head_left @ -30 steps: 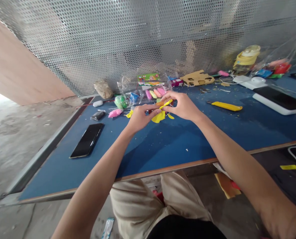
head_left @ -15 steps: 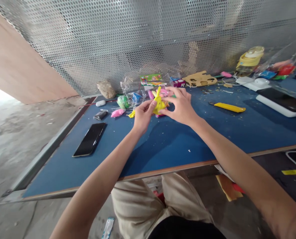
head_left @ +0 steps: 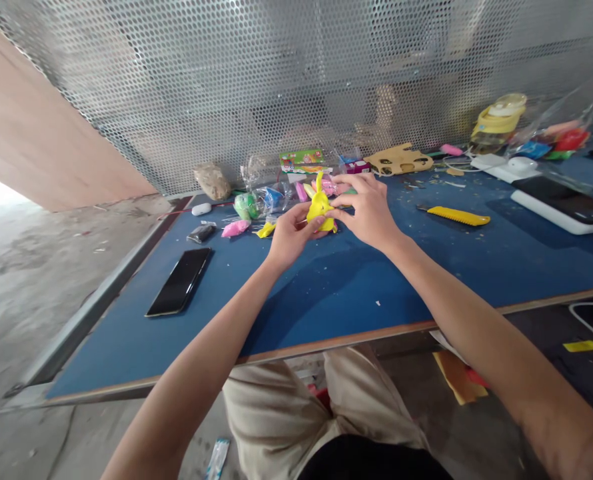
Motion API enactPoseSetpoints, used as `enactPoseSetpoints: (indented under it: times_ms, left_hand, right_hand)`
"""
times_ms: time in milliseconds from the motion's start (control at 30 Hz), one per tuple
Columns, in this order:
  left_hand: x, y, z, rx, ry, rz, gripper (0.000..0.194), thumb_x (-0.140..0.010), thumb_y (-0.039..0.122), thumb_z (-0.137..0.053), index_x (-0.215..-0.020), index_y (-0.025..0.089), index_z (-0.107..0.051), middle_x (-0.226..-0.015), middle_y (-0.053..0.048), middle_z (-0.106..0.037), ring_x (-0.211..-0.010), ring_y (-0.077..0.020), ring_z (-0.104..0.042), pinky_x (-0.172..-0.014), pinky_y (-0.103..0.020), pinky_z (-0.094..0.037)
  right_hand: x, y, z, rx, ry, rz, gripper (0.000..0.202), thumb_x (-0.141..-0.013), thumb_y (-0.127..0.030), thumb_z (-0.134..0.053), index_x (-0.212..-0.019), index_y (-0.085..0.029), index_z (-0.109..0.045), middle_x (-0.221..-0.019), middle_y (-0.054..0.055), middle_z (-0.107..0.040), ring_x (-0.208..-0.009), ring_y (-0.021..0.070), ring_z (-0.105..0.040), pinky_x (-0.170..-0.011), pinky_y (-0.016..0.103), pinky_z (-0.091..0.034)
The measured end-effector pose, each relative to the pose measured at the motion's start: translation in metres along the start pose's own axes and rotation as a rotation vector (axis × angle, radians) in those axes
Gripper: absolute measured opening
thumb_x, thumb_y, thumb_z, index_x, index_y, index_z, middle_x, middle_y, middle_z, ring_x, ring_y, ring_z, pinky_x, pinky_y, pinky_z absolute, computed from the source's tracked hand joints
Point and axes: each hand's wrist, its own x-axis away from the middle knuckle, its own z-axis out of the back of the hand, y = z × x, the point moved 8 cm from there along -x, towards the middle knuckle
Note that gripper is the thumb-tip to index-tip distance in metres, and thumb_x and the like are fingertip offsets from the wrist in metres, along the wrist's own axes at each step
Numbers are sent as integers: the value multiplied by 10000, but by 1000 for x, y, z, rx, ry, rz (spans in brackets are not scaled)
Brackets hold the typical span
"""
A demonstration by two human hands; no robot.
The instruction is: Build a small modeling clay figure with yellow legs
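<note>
A small yellow clay figure (head_left: 319, 207) with a pointed upright part and dark dots on it is held above the blue table. My left hand (head_left: 292, 235) grips its lower left side between thumb and fingers. On the figure's right side, my right hand (head_left: 365, 208) has its thumb and index finger pressed together at the edge; whether something small is between them is hidden. Behind the figure lie pink clay pieces (head_left: 328, 187) and a green printed packet (head_left: 302, 159).
The blue table (head_left: 321, 293) bears a black phone (head_left: 179, 281) at left, bagged green clay (head_left: 246, 206), pink clay (head_left: 235, 229), a yellow cutter (head_left: 458, 215) and a white power bank with phone (head_left: 566, 200) at right. A perforated metal panel (head_left: 256, 80) stands behind.
The yellow figure has turned to show more of its face, and my left thumb has moved lower on it. My right fingertips have closed in from a wider spread to a pinch at its right side.
</note>
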Motion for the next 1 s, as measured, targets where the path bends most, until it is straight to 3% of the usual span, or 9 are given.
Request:
enactPoseSetpoints:
  times_ms: [267,467,567,833,1000]
  left_hand:
    - [0,0,3,-27,52,7,509,-843,466,-777,-1239,169,-659,-1179,-124,-761,-954,-251,-773,-770,-390,-694]
    - [1,5,3,-34,58,-27,489,-852,455,-768,-1231,167,-656,-1180,-119,-762,-986,-253,-768,-799,-401,-698]
    - [2,5,3,-27,62,-35,471,-851,450,-772,-1212,171,-658,-1183,-115,-762,-984,-251,-769,-805,-400,-698]
    - [3,2,-4,-45,-18,3,543,-812,424,-820,-1258,177,-633,-1274,-130,-730,-1045,-276,-757,-796,-402,-693]
    - [3,-1,-9,-33,-83,29,561,-751,351,-868,-1230,164,-646,-1165,-125,-764,-1015,-278,-756,-753,-389,-692]
  right_hand:
    - [-5,3,10,-195,38,16,121,-968,-333,-661,-981,-279,-768,-1245,39,-713,-1186,269,-626,-1051,472,-461]
    - [-2,17,11,-409,100,-155,165,-943,-415,-680,-1003,-263,-707,-1057,37,-770,-966,240,-724,-921,425,-566]
    - [0,20,12,-485,140,-196,246,-908,-440,-717,-1062,-255,-667,-1028,38,-777,-973,236,-743,-909,398,-571]
    - [-3,29,2,-565,51,-265,228,-867,-401,-746,-995,-213,-768,-995,66,-801,-922,252,-750,-867,415,-595]
    - [-3,33,-3,-631,19,-285,214,-831,-349,-767,-993,-208,-769,-1041,69,-801,-933,246,-752,-900,430,-600]
